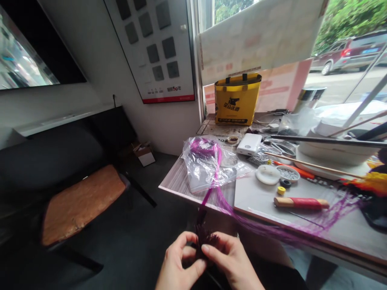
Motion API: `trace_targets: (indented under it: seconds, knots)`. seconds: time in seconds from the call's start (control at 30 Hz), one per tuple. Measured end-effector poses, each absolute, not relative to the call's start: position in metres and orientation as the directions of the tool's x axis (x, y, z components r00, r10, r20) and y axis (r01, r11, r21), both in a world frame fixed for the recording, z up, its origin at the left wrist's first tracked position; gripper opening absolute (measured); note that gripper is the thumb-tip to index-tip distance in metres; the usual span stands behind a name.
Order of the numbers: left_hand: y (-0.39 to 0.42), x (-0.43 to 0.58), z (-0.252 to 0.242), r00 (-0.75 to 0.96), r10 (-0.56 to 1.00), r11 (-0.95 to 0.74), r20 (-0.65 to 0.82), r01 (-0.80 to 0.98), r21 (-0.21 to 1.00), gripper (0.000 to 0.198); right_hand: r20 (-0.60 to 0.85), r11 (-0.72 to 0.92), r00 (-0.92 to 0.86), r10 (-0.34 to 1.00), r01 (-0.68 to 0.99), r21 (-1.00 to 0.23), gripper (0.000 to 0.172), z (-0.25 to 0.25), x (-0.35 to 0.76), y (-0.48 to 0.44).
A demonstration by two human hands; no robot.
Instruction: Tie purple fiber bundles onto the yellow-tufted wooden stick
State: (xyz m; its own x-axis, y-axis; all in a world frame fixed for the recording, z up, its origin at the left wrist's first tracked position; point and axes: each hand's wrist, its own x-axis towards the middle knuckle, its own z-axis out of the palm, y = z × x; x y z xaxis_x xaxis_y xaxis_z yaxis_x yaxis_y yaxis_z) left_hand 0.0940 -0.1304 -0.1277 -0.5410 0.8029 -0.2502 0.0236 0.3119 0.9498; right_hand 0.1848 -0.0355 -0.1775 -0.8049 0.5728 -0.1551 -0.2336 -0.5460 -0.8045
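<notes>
In front of my body, my left hand [181, 264] and my right hand [231, 255] both pinch a dark, frayed bundle of fine strands [202, 225]. Thumbs and fingertips press on its lower part, where the hold is partly hidden. From the bundle's top, a bright purple strip of fibres [207, 197] runs up to a coil of purple fibre [202, 148] inside a clear zip bag [196, 177] at the table corner. Loose purple strands [260, 227] also trail along the table's front edge to the right.
On the table [173, 181] lie a red-wrapped wooden handle [302, 203], a white lid [268, 174], a dish of small beads [288, 174] and a white power bank [249, 143]. A yellow bag [237, 100] stands behind. At left is a brown-seated chair [84, 203].
</notes>
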Motion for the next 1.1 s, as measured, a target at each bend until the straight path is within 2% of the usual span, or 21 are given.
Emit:
trace_targets:
  seconds: [0.1,0.2,0.5,0.63,0.93,1.1]
  knots:
    - [-0.132,0.089,-0.133,-0.451,0.845,0.27,-0.286,-0.101,0.957,0.049,-0.169,-0.534,-0.794,0.585,-0.219,-0.817,0.031,-0.183,0.186,-0.036]
    - [-0.13,0.086,-0.14,-0.377,0.872,0.251,-0.313,-0.204,0.946,0.044,-0.174,-0.535,-0.791,0.586,-0.217,-0.816,0.033,-0.185,0.186,-0.035]
    - [-0.127,0.09,-0.147,-0.431,0.859,0.167,-0.276,-0.273,0.947,0.044,-0.191,-0.498,-0.763,0.617,-0.191,-0.846,0.033,-0.169,0.19,-0.035]
    - [-0.13,0.09,-0.149,-0.421,0.861,0.137,-0.285,-0.346,0.928,0.041,-0.214,-0.548,-0.788,0.577,-0.179,-0.817,0.034,-0.168,0.191,-0.033]
    - [-0.132,0.089,-0.149,-0.451,0.856,0.115,-0.253,-0.31,0.944,0.041,-0.221,-0.562,-0.775,0.592,-0.2,-0.803,0.033,-0.162,0.195,-0.036]
    - [-0.134,0.075,-0.132,-0.533,0.808,0.102,-0.251,-0.293,0.951,0.039,-0.138,-0.525,-0.85,0.509,-0.179,-0.832,0.031,-0.15,0.176,-0.025]
